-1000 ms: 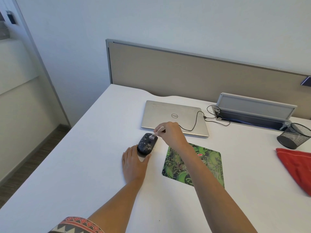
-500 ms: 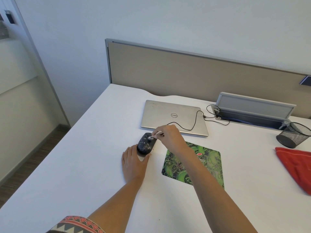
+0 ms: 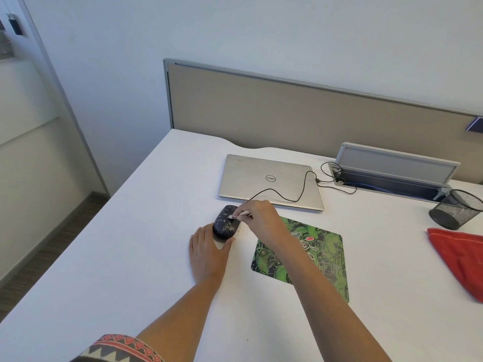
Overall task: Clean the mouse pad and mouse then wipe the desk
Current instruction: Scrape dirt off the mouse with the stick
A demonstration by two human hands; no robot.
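**A:** From the head view, where is the mouse (image 3: 226, 226)?

**B:** Just in front of the laptop (image 3: 269, 181), off its near left corner. It lies on the bare desk (image 3: 130, 257), not on the mouse pad (image 3: 313, 257). The pad lies flat in front of the laptop's right half, nearer the person. I'd guess the mouse was taken off it so that each can be cleaned alone.

**A:** And the hands?

**B:** The left hand (image 3: 209, 253) lies flat on the desk with its fingers straight and holds nothing. Its fingertips and thumb are at the mouse's near end. It looks like a stop, so the mouse cannot slide back under the rubbing.

**A:** The right one?

**B:** The right hand (image 3: 261, 218) hovers over the laptop's front edge. Its fingers are curled and pinch a thin pale stick (image 3: 239, 215), a swab or a small brush, I can't tell which. The tip is on top of the mouse. Something that fine suits seams and the wheel, so I judge the mouse is the step in hand.

**A:** Anything for the desk?

**B:** A red cloth (image 3: 460, 257) lies well to the right of the laptop, untouched. It is probably for the wiping later.
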